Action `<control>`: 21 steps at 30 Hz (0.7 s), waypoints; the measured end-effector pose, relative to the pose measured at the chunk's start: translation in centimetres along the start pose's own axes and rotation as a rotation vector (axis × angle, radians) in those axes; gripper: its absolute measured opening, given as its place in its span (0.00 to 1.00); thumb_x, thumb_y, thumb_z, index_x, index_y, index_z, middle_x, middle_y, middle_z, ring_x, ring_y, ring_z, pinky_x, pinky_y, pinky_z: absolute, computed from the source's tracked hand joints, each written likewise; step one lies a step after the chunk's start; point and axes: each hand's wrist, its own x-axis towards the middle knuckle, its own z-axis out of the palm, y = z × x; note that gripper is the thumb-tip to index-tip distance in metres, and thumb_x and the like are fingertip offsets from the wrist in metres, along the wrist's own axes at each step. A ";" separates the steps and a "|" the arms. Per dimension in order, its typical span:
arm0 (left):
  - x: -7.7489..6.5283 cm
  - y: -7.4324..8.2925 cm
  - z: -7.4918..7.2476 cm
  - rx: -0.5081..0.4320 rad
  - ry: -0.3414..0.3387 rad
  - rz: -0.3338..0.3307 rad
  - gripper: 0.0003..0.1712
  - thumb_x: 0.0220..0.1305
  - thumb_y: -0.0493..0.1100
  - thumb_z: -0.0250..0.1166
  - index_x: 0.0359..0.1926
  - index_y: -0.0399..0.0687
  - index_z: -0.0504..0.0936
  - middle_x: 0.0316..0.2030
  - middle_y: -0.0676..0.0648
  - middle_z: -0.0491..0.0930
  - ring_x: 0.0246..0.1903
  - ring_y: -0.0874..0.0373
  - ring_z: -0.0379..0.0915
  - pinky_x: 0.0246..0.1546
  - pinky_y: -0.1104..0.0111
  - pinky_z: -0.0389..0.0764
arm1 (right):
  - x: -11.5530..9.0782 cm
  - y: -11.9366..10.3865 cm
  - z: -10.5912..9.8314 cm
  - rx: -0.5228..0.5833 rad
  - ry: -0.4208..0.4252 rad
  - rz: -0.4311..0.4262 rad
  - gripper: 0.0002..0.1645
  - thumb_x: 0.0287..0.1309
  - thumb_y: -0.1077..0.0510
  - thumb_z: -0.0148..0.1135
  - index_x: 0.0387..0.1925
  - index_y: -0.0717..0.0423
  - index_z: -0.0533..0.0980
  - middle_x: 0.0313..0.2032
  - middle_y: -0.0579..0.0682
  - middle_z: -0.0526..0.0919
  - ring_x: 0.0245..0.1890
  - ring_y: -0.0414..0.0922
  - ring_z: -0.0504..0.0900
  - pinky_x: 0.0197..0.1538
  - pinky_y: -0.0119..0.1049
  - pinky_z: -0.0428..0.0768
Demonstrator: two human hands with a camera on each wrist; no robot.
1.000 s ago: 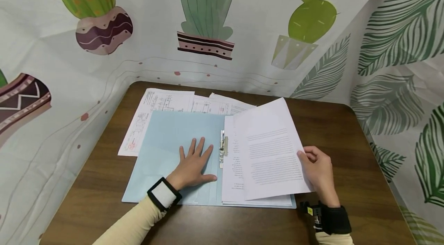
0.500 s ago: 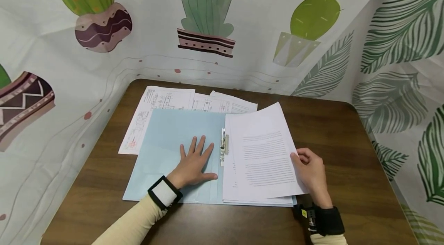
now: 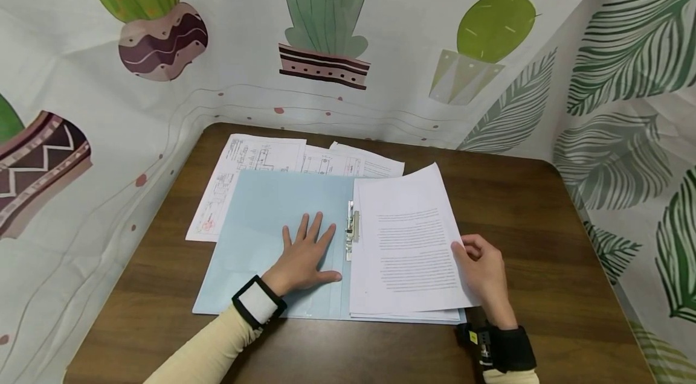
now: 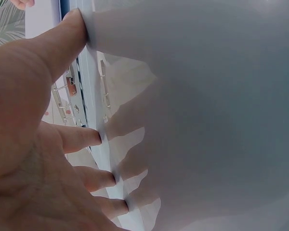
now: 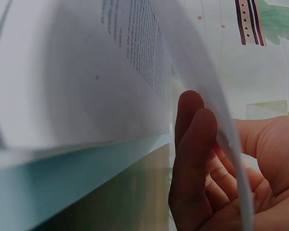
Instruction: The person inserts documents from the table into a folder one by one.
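A light blue folder (image 3: 293, 191) lies open on the table, a metal clip (image 3: 352, 227) along its spine. My left hand (image 3: 301, 260) rests on the folder's inner left cover with its fingers spread; the left wrist view shows the fingertips meeting the glossy cover (image 4: 221, 120). On the right side a printed sheet (image 3: 415, 251) lies over a stack of paper, its right edge lifted. My right hand (image 3: 481, 272) pinches that edge between thumb and fingers. In the right wrist view the sheet (image 5: 207, 77) bends upward between them, with printed pages (image 5: 86, 96) beneath.
Loose sheets with drawings (image 3: 217, 191) stick out behind the folder, one bearing a red stamp. The brown wooden table (image 3: 522, 203) extends around them. Behind hangs a white cloth (image 3: 402, 22) printed with cacti and leaves.
My right hand has moved left with the sheet, which now lies lower and nearer the clip, covering more of the pages beneath. The left hand stays in place on the cover.
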 end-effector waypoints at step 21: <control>0.1 0.2 -0.1 0.002 -0.005 -0.012 0.61 0.52 0.70 0.75 0.77 0.42 0.63 0.79 0.29 0.47 0.77 0.26 0.36 0.62 0.21 0.41 | -0.7 0.4 1.4 0.005 -0.029 -0.018 0.17 0.72 0.53 0.63 0.54 0.58 0.80 0.40 0.58 0.86 0.35 0.51 0.78 0.39 0.40 0.70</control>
